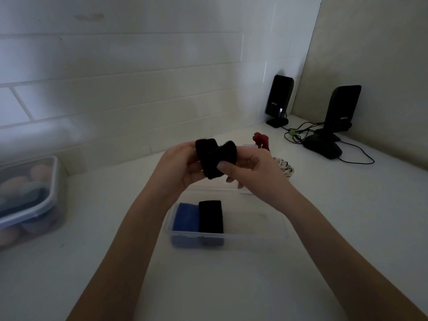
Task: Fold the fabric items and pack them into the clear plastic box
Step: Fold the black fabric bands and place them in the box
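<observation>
Both hands hold a small black fabric piece in the air above the clear plastic box. My left hand grips its left side, and my right hand pinches its right side, with the thumb across the front. The fabric is bunched in the middle like a bow. Inside the box, at its left end, a folded blue fabric stands next to a folded black fabric. Behind my right hand lie a red fabric item and a pale striped fabric item, both partly hidden.
A lidded clear container with round coloured objects stands at the left edge. Two black speakers stand in the back right corner, with a black mouse and cables in front. A tiled wall runs behind the white counter.
</observation>
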A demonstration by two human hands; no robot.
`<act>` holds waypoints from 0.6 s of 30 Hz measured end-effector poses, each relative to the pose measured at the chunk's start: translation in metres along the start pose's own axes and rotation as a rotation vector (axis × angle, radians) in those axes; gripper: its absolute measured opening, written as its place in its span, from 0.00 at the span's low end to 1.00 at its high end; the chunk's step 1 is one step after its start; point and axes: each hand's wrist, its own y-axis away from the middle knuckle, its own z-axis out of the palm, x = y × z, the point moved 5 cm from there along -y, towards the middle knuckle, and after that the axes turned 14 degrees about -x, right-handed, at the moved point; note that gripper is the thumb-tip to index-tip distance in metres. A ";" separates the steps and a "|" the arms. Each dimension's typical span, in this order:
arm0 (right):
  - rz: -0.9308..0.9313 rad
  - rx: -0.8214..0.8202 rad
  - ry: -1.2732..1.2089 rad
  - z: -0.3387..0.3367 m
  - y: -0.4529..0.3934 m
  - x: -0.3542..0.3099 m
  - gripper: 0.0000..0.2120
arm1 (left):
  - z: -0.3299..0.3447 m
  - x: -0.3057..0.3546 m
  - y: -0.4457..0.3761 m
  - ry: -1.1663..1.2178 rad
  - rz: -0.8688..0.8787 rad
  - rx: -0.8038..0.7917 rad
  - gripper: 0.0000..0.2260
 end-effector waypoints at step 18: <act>0.040 -0.135 0.088 0.006 -0.001 0.008 0.05 | -0.003 -0.008 -0.004 -0.146 0.085 -0.014 0.08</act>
